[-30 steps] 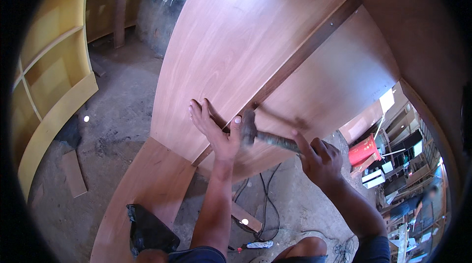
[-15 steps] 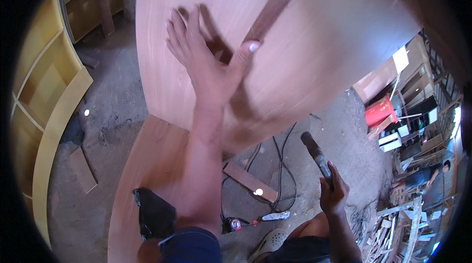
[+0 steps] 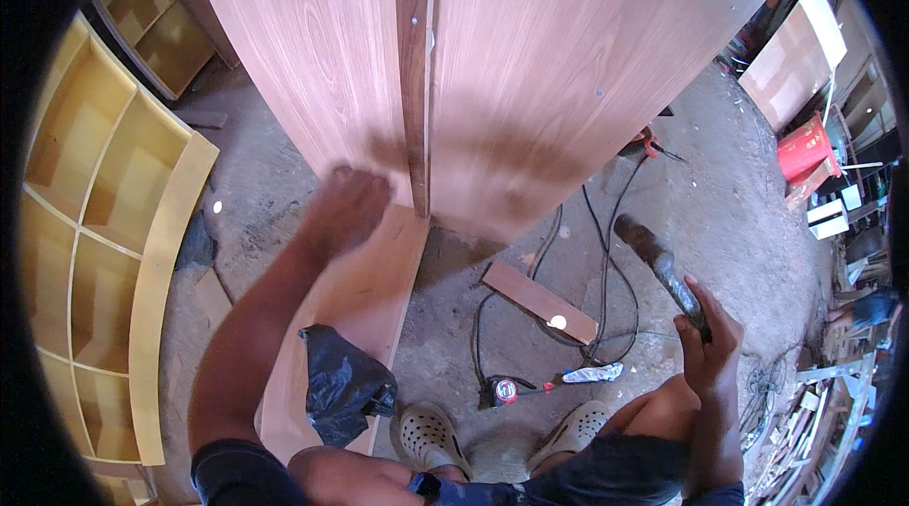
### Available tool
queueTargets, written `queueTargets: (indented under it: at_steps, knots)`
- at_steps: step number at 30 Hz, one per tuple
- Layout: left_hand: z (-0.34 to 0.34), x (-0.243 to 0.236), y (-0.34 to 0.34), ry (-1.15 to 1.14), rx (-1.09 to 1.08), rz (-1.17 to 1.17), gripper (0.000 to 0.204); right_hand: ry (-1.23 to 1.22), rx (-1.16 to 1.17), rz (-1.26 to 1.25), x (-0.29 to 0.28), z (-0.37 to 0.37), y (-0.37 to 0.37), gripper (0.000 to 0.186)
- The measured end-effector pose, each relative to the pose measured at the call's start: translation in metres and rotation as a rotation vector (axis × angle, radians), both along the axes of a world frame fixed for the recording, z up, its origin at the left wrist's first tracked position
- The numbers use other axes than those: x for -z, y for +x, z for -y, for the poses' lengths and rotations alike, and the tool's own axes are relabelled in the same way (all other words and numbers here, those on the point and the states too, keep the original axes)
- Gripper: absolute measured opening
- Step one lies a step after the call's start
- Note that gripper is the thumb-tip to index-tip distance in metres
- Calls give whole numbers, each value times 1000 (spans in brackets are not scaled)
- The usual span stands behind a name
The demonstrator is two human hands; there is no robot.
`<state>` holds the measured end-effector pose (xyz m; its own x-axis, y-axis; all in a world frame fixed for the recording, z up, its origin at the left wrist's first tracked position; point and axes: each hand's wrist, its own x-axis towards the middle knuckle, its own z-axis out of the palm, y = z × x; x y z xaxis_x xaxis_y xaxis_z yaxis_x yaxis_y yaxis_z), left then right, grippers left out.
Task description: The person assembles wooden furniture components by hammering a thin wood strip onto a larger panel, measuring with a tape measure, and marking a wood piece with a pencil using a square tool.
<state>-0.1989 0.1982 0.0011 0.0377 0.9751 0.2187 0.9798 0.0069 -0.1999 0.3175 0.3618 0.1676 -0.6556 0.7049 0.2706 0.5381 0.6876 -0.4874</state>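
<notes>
My left hand [image 3: 350,203], smeared by motion, is at the lower part of a tall wood-veneer panel [image 3: 294,52]; I cannot tell whether it holds anything. A darker vertical strip [image 3: 412,99] divides this panel from a second one [image 3: 587,52] on the right. My right hand [image 3: 710,336] is wrapped round the handle of a dark, worn hammer [image 3: 644,241], held in the air over the floor at right. Beneath my left arm a horizontal wooden board [image 3: 398,269] meets the foot of the panels, with a crumpled black plastic bag [image 3: 346,383] on it.
Yellow curved shelving [image 3: 114,241] lines the left. On the concrete floor [image 3: 691,184] lie cables, an offcut [image 3: 540,298] and a tape measure [image 3: 504,390]. A red container [image 3: 803,151] and scrap wood [image 3: 805,430] are at right, near another person [image 3: 862,309].
The hammer has left the dark strip and moved right and away from the panel. My left hand has moved lower along the panel. The view has turned, bringing the strip upright and my feet into sight.
</notes>
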Motion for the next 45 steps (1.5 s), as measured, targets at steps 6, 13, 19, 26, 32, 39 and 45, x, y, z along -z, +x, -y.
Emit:
queueTargets:
  at_steps: [6,13,19,26,32,39,45]
  knots:
    - [108,89,37,-526,-212,383,20,-44,12,32,0,6,15,53]
    - [111,97,51,-363,-372,585,25,1,75,78,9,2,23,50]
    - [97,112,55,-269,-451,655,24,-125,114,163,2,9,2,48]
    - [31,39,69,12,-374,1354,22,-118,32,247,7,13,-9,38]
    - [-5,29,59,195,-177,1861,21,-143,53,240,4,16,-17,37]
    - [-20,24,53,232,-273,2137,24,-113,40,294,9,18,-7,37]
    - [-33,26,44,261,-297,2163,22,-29,-33,359,9,21,-7,35]
